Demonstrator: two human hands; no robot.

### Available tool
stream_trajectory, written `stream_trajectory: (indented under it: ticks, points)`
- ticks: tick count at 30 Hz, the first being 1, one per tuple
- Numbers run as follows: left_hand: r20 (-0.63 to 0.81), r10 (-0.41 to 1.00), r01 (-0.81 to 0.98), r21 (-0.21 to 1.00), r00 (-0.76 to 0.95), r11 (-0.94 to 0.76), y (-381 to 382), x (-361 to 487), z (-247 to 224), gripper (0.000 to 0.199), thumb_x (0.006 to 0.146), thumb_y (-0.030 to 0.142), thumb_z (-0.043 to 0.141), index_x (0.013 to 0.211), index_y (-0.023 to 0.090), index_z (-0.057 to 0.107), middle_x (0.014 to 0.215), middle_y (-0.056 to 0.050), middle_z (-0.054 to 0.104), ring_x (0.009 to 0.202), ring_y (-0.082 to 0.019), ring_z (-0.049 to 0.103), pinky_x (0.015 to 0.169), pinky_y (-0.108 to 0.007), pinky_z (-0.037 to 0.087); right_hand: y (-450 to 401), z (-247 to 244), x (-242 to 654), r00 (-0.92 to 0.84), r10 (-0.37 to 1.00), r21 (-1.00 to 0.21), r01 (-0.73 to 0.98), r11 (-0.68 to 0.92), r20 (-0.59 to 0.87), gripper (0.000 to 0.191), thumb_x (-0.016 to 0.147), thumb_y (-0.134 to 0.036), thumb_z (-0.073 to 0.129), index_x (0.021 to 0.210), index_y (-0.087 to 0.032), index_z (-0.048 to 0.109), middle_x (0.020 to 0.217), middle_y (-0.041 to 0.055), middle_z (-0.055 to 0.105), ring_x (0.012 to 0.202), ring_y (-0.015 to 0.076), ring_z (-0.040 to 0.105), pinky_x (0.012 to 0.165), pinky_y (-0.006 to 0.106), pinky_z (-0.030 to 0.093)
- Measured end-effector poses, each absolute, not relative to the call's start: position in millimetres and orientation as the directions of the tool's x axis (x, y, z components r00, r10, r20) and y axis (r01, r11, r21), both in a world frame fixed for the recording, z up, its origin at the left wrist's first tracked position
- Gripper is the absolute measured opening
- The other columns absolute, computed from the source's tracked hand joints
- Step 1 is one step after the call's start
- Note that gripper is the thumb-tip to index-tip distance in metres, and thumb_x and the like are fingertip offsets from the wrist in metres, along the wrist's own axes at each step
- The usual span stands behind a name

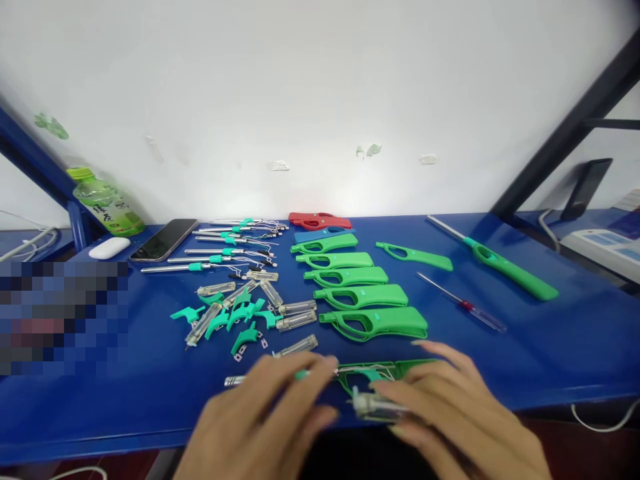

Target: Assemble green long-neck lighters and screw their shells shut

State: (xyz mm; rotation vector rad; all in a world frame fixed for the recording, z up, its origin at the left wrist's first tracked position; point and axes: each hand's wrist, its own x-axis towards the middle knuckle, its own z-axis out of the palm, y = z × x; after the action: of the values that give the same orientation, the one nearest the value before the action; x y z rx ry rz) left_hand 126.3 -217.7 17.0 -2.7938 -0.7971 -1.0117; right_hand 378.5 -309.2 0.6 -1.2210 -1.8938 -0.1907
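At the table's front edge lies a green lighter half-shell (415, 367) with a metal tube (235, 381), white wires and a teal trigger (371, 375) in it. My left hand (265, 413) reaches over the tube, its thumb apart from the bent fingers; whether the fingertips touch the tube is unclear. Between its thumb and fingers my right hand (465, 413) holds a clear lighter fuel tank (375, 407), just in front of the shell. Both hands are slightly blurred. Beyond them lie more fuel tanks (297, 321) and loose teal triggers (245, 340).
Several green shells (385, 323) form a column, with blue (323, 235) and red (320, 221) ones behind. Tube assemblies (175, 269) lie left; a screwdriver (465, 305) and whole lighter (520, 270) right. A phone (165, 240), white case (109, 249) and bottle (107, 203) stand back left.
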Motion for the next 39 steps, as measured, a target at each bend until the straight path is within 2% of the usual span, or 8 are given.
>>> stream_trajectory:
  ticks: [3, 5, 7, 14, 26, 30, 35, 39]
  points:
    - [0.584, 0.542, 0.627, 0.072, 0.604, -0.776, -190.7, 103.9, 15.8, 0.030, 0.114, 0.031, 0.048, 0.137, 0.031, 0.066, 0.127, -0.003, 0.072, 0.101, -0.016, 0.077, 0.071, -0.021, 0.061, -315.2, -7.6, 394.8, 0.023, 0.644, -0.391, 0.811, 0.435, 0.765, 0.023, 0.107, -0.014, 0.064, 0.125, -0.025, 0.073, 0.105, -0.0022, 0.080, 0.091, 0.0178, 0.074, 0.113, 0.039, 0.051]
    - [0.520, 0.572, 0.663, 0.015, 0.634, -0.748, -174.2, 89.1, 14.5, 0.028, 0.112, 0.033, 0.049, 0.127, 0.033, 0.072, 0.127, -0.005, 0.069, 0.096, -0.018, 0.075, 0.047, -0.020, 0.050, -316.1, -13.1, 405.9, 0.133, 0.626, -0.436, 0.825, 0.360, 0.768, 0.027, 0.104, -0.012, 0.065, 0.124, -0.027, 0.075, 0.108, -0.0018, 0.080, 0.097, 0.0196, 0.075, 0.109, 0.039, 0.054]
    - [0.459, 0.594, 0.676, -0.019, 0.660, -0.736, -163.4, 79.0, 12.0, 0.028, 0.111, 0.034, 0.050, 0.118, 0.033, 0.077, 0.124, -0.005, 0.068, 0.094, -0.019, 0.074, 0.043, -0.019, 0.044, -313.9, -18.3, 414.1, 0.186, 0.602, -0.442, 0.842, 0.310, 0.776, 0.024, 0.105, -0.014, 0.065, 0.122, -0.027, 0.077, 0.108, -0.0018, 0.080, 0.099, 0.0202, 0.075, 0.106, 0.037, 0.056]
    - [0.339, 0.614, 0.655, -0.007, 0.712, -0.756, -153.5, 79.3, 1.3, 0.034, 0.109, 0.025, 0.047, 0.111, 0.034, 0.080, 0.113, -0.005, 0.068, 0.090, -0.020, 0.067, 0.059, -0.023, 0.051, -305.9, -30.0, 421.2, 0.197, 0.580, -0.423, 0.860, 0.284, 0.790, 0.020, 0.104, -0.016, 0.069, 0.119, -0.026, 0.077, 0.106, -0.0025, 0.080, 0.101, 0.0180, 0.074, 0.108, 0.034, 0.054]
    - [0.391, 0.590, 0.655, -0.045, 0.706, -0.754, -151.9, 94.9, 4.0, 0.033, 0.107, 0.018, 0.040, 0.098, 0.024, 0.071, 0.105, -0.006, 0.072, 0.089, -0.026, 0.072, 0.044, -0.025, 0.042, -308.7, -29.1, 420.6, 0.208, 0.611, -0.429, 0.871, 0.239, 0.764, 0.016, 0.106, -0.021, 0.068, 0.118, -0.027, 0.077, 0.108, -0.0025, 0.080, 0.102, 0.0179, 0.075, 0.108, 0.033, 0.054]
    - [0.446, 0.536, 0.604, -0.014, 0.717, -0.797, -154.9, 97.5, 12.1, 0.030, 0.113, 0.028, 0.040, 0.103, 0.024, 0.068, 0.102, -0.001, 0.077, 0.088, -0.023, 0.075, 0.065, -0.032, 0.058, -308.5, -29.4, 419.6, 0.213, 0.613, -0.441, 0.863, 0.248, 0.761, 0.017, 0.105, -0.021, 0.069, 0.119, -0.028, 0.076, 0.109, -0.0028, 0.080, 0.102, 0.0180, 0.075, 0.109, 0.034, 0.054]
    - [0.547, 0.538, 0.581, 0.112, 0.641, -0.806, -156.8, 101.0, 17.6, 0.024, 0.113, 0.037, 0.048, 0.110, 0.028, 0.070, 0.094, 0.004, 0.079, 0.082, -0.018, 0.077, 0.073, -0.029, 0.057, -309.4, -28.3, 418.7, 0.190, 0.607, -0.430, 0.859, 0.279, 0.772, 0.020, 0.105, -0.017, 0.068, 0.120, -0.028, 0.075, 0.108, -0.0031, 0.079, 0.099, 0.0166, 0.073, 0.111, 0.034, 0.052]
    - [0.589, 0.552, 0.572, 0.177, 0.590, -0.801, -155.1, 106.3, 19.6, 0.025, 0.113, 0.039, 0.052, 0.120, 0.028, 0.073, 0.105, 0.002, 0.080, 0.093, -0.016, 0.079, 0.082, -0.024, 0.058, -308.6, -26.1, 416.0, 0.160, 0.604, -0.421, 0.849, 0.319, 0.780, 0.023, 0.104, -0.013, 0.067, 0.121, -0.026, 0.075, 0.107, -0.0026, 0.079, 0.092, 0.0153, 0.071, 0.116, 0.037, 0.049]
